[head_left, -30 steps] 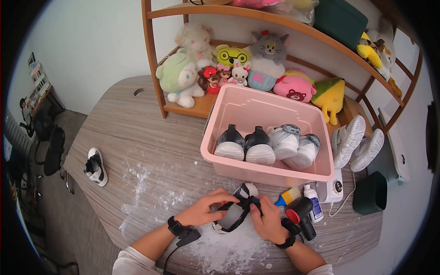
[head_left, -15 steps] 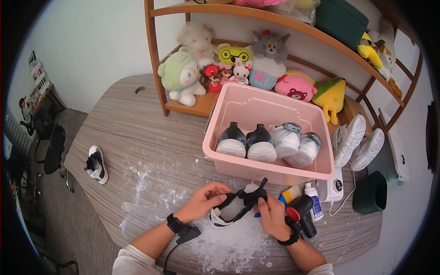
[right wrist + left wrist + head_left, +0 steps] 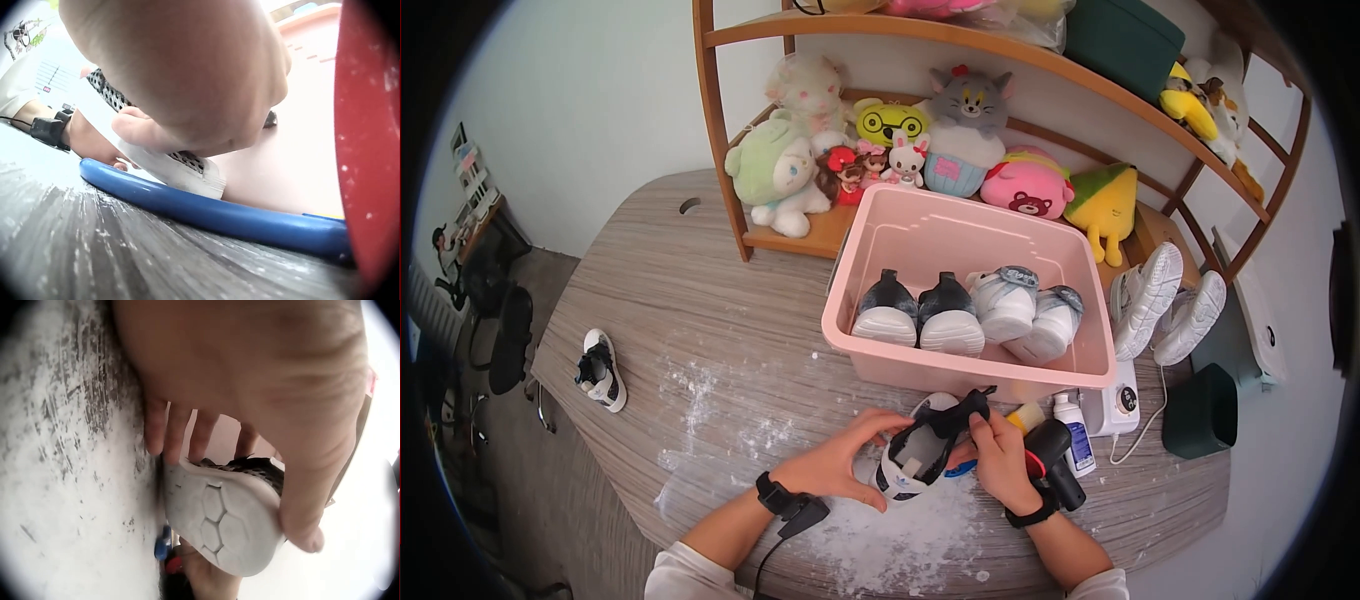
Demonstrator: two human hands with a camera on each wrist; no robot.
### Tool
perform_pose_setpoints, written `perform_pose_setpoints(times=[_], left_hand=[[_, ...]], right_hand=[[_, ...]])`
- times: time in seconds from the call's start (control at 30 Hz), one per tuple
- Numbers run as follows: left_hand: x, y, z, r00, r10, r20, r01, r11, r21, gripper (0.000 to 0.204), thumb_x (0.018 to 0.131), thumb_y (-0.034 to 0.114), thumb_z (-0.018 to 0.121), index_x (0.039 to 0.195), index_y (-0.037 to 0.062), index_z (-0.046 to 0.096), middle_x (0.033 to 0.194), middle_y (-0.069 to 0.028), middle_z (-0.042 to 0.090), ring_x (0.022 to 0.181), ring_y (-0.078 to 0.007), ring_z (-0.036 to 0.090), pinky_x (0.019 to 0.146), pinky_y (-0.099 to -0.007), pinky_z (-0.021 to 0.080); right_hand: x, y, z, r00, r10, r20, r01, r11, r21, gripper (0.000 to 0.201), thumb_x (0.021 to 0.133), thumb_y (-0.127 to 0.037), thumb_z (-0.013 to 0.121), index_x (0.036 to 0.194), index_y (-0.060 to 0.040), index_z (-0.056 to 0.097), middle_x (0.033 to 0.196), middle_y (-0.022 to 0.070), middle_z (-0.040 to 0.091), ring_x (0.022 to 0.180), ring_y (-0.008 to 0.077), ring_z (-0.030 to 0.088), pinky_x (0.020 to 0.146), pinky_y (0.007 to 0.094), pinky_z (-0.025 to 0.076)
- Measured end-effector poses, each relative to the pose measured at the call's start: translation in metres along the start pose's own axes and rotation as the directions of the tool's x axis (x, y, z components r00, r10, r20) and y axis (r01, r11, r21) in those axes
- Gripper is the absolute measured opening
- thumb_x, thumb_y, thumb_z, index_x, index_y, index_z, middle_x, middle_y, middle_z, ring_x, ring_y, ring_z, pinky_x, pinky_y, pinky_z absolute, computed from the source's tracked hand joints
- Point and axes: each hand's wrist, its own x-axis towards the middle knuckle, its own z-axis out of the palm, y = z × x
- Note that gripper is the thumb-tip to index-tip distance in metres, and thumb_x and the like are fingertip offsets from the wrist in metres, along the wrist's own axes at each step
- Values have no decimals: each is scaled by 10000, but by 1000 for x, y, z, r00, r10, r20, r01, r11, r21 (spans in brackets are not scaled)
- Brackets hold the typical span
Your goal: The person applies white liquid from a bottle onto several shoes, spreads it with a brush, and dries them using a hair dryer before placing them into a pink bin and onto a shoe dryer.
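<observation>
A black-and-white sneaker (image 3: 903,482) is between my two hands over the powdery tabletop, its opening facing up. My left hand (image 3: 830,462) holds its left side, with fingers along one side and the thumb at the near end. In the left wrist view the thumb lies against the edge of the white sole (image 3: 228,519), which has a hexagon pattern. My right hand (image 3: 1003,465) pinches the raised black tongue (image 3: 953,418) on the other side. Beneath the right hand lies a brush's blue handle (image 3: 206,215).
Behind the hands stands a pink bin (image 3: 970,374) holding several shoes. To the right are a hair dryer (image 3: 1050,455), a bottle (image 3: 1076,436), a white device (image 3: 1118,402) and a dark green container (image 3: 1202,412). Another sneaker (image 3: 601,372) sits at left. White powder (image 3: 880,545) coats the table.
The sneaker has turned and its near end now tips up more. My left hand has shifted from the opening to its outer side; the right has pulled the tongue outward.
</observation>
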Motion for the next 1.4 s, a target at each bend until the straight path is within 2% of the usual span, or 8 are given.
perform_pose_setpoints(times=[0.2,0.27,0.57,0.63,0.73,1.03,1.23,1.4], left_hand=[[-5,-8,6,999,-41,-23,40,999,-30,1146,732,251,947,1621,125,234,1582,-171,343,1385,-295,438,1137,-433,388],[-7,-14,6,988,-55,-146,17,968,-251,1066,797,221,867,1624,118,202,1556,-175,392,1394,-279,437,1159,-430,361],[-6,-17,0,869,-228,-439,-61,831,-553,662,957,164,659,1539,53,365,1416,-88,521,1320,-169,474,1125,-316,360],[-8,-21,-1,869,-273,-413,15,848,-529,591,991,173,665,1507,43,408,1381,-60,546,1277,-136,490,1091,-302,390],[-8,-21,-2,878,-255,-404,46,887,-459,573,1000,170,686,1493,41,426,1359,-46,562,1241,-115,505,1064,-286,405],[-3,-15,2,897,-165,-410,-9,921,-390,551,1014,124,664,1496,22,417,1364,-51,562,1244,-125,512,1066,-291,406],[-4,-16,3,907,-177,-382,27,930,-367,570,1046,135,604,1549,14,365,1499,-96,469,1378,-162,422,1148,-324,337],[-5,-19,2,911,-166,-376,31,940,-341,590,1049,133,594,1569,17,342,1549,-109,422,1418,-173,383,1170,-329,309]], right_hand=[[-2,-3,-1,997,6,83,-5,1000,-15,310,1116,-209,458,1150,59,609,855,95,709,680,176,736,618,264,587],[-2,-1,-1,995,-9,101,10,1000,-8,303,1113,-205,469,1159,58,611,864,87,714,706,171,741,631,261,588],[-6,-8,-2,977,-83,195,112,984,-140,210,1049,-172,614,1077,35,637,970,115,728,770,157,741,651,280,557],[-6,-22,-11,942,-65,328,239,815,-527,219,992,-175,685,1069,19,623,1016,157,714,746,210,743,680,311,572],[-12,-46,-12,905,-165,392,410,580,-704,286,935,-205,730,1096,5,620,996,168,698,744,309,728,685,381,580],[-27,-60,-45,891,-83,447,446,-35,-894,369,796,-115,728,1146,-46,635,1121,150,639,1104,348,629,934,467,524],[-14,-35,-36,818,-271,508,448,-254,-857,204,781,-81,668,982,-54,659,987,113,623,1001,304,605,871,415,493],[-7,-27,-33,815,-288,504,446,-245,-861,150,792,-91,650,935,-51,667,953,99,631,985,293,600,866,405,486]])
